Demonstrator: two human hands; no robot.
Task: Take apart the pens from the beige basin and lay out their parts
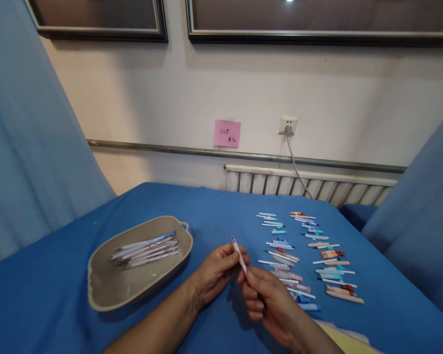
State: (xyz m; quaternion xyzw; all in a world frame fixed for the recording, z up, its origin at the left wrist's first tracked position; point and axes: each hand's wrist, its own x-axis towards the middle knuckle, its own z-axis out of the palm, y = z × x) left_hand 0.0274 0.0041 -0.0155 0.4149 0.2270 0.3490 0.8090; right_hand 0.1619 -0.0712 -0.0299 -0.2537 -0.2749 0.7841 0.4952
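Both hands meet over the blue cloth, holding one slim whitish pen (239,254) with a dark tip, tilted up toward the left. My left hand (219,270) pinches it near the middle between thumb and fingers. At its lower end, the thumb and curled fingers of my right hand (264,297) grip it. To the left, a beige tray (96,290) holds several pens (147,250), mostly pale and patterned, one with a blue end. On the right lie two columns of pen parts (286,275), with caps, barrels and thin white refills; my right hand is nearest to the inner column.
The blue-covered table (206,211) stands against a wall with a radiator (266,182), a socket (288,126) with a cable, and a pink note (227,133). Yellow sheets (349,339) lie at the front right. Blue curtains (33,123) hang at both sides.
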